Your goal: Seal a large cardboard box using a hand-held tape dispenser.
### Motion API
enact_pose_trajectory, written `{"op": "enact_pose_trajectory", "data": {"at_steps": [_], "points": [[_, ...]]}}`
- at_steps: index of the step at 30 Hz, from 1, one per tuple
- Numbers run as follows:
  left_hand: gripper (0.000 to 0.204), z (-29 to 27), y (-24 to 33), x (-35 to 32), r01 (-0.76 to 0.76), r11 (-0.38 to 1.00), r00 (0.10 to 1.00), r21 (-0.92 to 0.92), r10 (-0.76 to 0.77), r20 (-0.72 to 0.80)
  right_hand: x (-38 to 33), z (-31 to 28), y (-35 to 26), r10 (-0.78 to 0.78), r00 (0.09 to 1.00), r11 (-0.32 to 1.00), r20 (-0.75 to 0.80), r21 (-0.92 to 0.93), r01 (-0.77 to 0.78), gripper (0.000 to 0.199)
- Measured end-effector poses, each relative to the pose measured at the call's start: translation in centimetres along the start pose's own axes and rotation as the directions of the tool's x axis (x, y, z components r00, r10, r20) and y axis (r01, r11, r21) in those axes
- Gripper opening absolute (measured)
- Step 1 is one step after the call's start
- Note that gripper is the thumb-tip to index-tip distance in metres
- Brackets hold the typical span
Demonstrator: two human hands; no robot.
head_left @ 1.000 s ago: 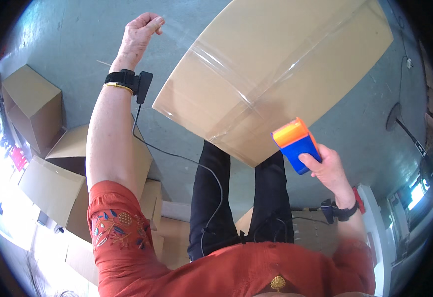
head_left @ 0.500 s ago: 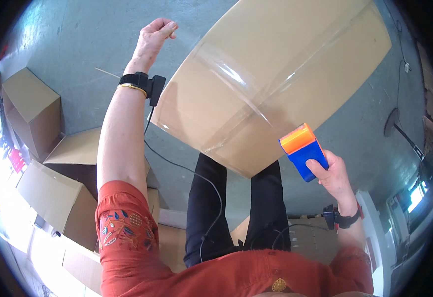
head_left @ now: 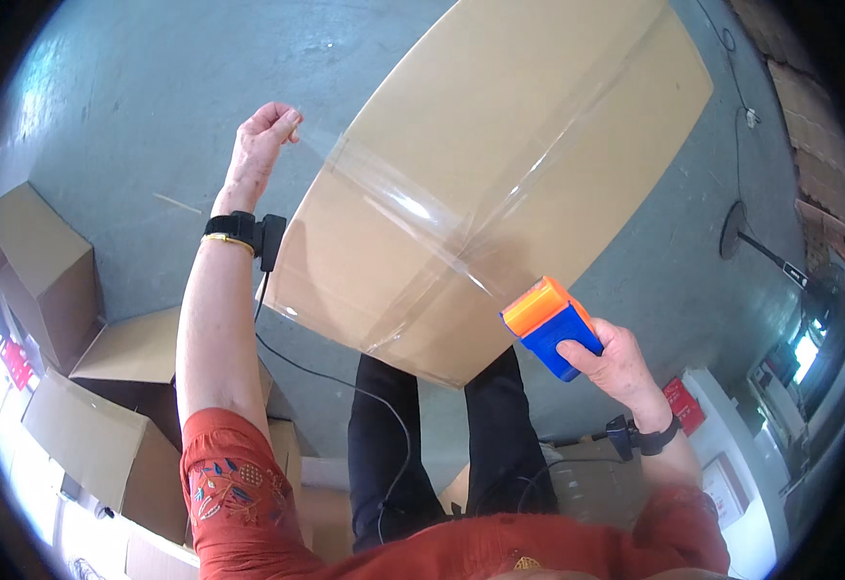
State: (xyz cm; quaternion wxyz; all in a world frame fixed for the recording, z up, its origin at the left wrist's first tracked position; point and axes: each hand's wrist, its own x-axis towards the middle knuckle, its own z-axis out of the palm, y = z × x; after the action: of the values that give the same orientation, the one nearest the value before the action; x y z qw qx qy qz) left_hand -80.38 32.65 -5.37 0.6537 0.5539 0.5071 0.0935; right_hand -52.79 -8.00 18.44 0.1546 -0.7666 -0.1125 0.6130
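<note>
Head view: the box (head_left: 577, 87) lies in front of the legs (head_left: 388, 425), over the grey floor (head_left: 200, 58); what bears it cannot be seen.
Left hand (head_left: 263, 150): beyond the box's left edge; its grip is thumb and fingertips together, pinched on the end of the tape (head_left: 408, 205).
Right hand (head_left: 623, 365): over the near right edge of the box; its grip is clamped round the dispenser (head_left: 548, 329), thumb on the blue side, orange head toward the box.
Tape: clear, stretched slantwise across the box from the left fingers to the dispenser, crossing a lengthwise seam (head_left: 543, 164); how much of it touches the cardboard is hard to tell.
Handling the tape: best held taut and flat by both hands, drawn straight over the cardboard; slack would likely wrinkle it.
Handling the ends: a firm press of the free end against the box's left side should anchor it; smoothing from there toward the dispenser should chase out bubbles.
Count, in hand: one dispenser, one stretched tape, one box being taped.
Count, around: at least three side boxes (head_left: 41, 232) at left, two wristbands (head_left: 234, 227), one to each arm.
</note>
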Motion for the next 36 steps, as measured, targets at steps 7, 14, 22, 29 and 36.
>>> {"op": "enact_pose_trajectory", "data": {"at_steps": [7,14,22,29,36], "points": [[0.018,-0.2,0.2,-0.3,0.015,0.998,1.0,0.055,-0.015,0.003,-0.2,-0.3,-0.7,0.044,0.999,0.997,-0.009,-0.071,-0.045,0.038],[0.018,-0.2,0.1,-0.9,0.026,0.999,0.999,0.046,-0.025,-0.021,0.1,-0.4,0.1,0.029,1.0,0.999,0.0,-0.035,-0.029,0.037],[0.02,-0.4,-0.2,-0.8,0.023,1.0,1.0,0.008,-0.023,-0.016,0.2,-0.6,0.0,0.066,0.997,0.998,0.031,-0.006,-0.066,0.039],[0.02,0.2,-1.3,-0.8,0.031,0.999,0.999,0.044,-0.03,-0.012,0.5,-0.7,-0.2,0.081,0.996,0.992,0.037,-0.098,-0.077,0.042],[0.021,1.0,-2.4,0.0,0.021,0.998,1.0,0.061,-0.022,0.015,0.8,-0.6,1.0,0.09,0.995,0.991,0.039,-0.098,-0.086,0.043]]}}
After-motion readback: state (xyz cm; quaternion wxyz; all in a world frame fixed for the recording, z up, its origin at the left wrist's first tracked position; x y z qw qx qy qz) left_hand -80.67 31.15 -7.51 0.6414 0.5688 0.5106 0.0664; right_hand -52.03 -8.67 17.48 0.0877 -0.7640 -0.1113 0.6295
